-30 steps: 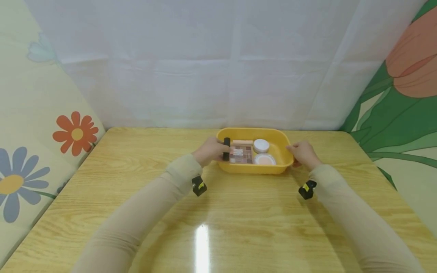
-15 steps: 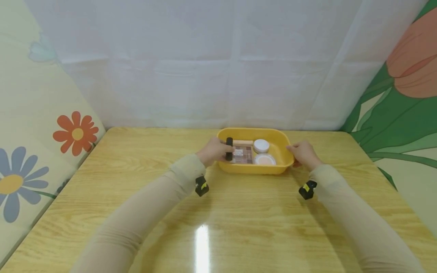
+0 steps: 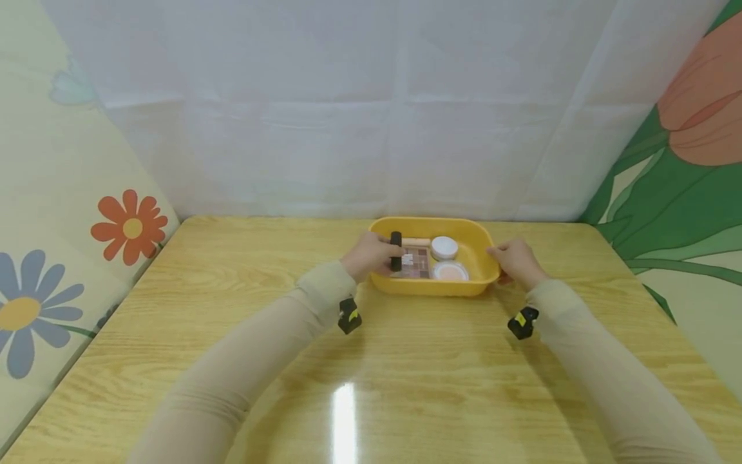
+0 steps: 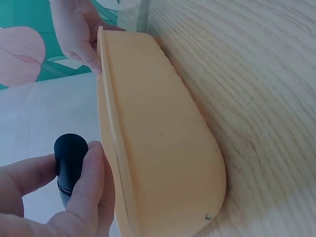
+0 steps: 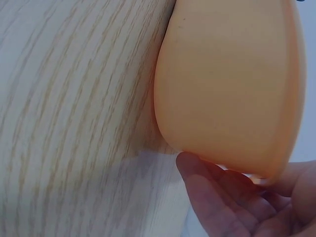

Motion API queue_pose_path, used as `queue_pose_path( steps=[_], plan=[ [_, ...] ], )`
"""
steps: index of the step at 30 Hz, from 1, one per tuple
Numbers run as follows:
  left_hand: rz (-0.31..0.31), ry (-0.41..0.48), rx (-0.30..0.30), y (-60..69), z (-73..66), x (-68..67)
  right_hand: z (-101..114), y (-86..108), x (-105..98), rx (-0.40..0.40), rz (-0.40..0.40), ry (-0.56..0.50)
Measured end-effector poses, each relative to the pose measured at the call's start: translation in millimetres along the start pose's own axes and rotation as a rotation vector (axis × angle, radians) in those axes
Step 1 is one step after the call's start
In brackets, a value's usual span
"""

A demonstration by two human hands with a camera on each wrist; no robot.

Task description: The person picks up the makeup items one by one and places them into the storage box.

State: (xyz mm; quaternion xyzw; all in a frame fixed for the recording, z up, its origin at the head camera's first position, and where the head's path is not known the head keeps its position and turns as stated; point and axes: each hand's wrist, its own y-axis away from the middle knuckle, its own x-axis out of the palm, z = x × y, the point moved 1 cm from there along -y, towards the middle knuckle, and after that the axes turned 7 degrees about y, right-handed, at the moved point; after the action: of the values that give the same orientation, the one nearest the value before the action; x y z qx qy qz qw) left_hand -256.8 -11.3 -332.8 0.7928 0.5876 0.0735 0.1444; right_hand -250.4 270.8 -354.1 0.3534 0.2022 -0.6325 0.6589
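Observation:
A yellow plastic basin [image 3: 435, 288] rests on the wooden table. Above the basin's left end, my left hand [image 3: 371, 254] pinches a black cylindrical tube [image 3: 396, 250]; in the left wrist view this black tube [image 4: 71, 153] sits between thumb and fingers, beside the basin rim. My right hand [image 3: 518, 261] grips the basin's right end, thumb at the rim and fingers against the outer wall [image 5: 227, 89]. Inside the basin lie an eyeshadow palette [image 3: 420, 264], a slim peach-coloured tube [image 3: 416, 242], a white-lidded round container [image 3: 444, 245] and a round compact [image 3: 450, 271] with a pale pink centre.
Behind the basin, a white cloth [image 3: 290, 142] hangs along the table's back edge. Flower-patterned panels [image 3: 129, 225] flank the table [image 3: 417, 374] on both sides. A strip of light reflects off the tabletop in front.
Carrying the black tube, my left hand has shifted slightly right, further over the basin and the palette's left part. My right hand and the basin have stayed in place.

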Motion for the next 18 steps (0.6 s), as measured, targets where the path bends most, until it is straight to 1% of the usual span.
queue_pose_path(
  steps=[3,7,10,14,18],
  plan=[
    [-0.002,-0.001,-0.013,-0.7,-2.3,1.1,0.0,-0.5,0.3,0.004,-0.002,-0.001],
    [-0.008,0.001,-0.002,-2.8,-5.5,1.9,-0.3,-0.7,0.8,0.000,-0.005,-0.002],
    [-0.014,-0.023,0.010,-4.1,-8.6,3.1,0.0,-0.2,0.6,-0.006,-0.005,0.001],
    [-0.020,-0.044,0.002,-5.7,-12.3,6.2,-0.4,0.2,0.2,-0.007,-0.004,0.002],
    [-0.014,-0.026,-0.005,-8.0,-13.6,9.1,-0.2,-0.4,0.2,0.000,-0.006,-0.001]
  ],
)
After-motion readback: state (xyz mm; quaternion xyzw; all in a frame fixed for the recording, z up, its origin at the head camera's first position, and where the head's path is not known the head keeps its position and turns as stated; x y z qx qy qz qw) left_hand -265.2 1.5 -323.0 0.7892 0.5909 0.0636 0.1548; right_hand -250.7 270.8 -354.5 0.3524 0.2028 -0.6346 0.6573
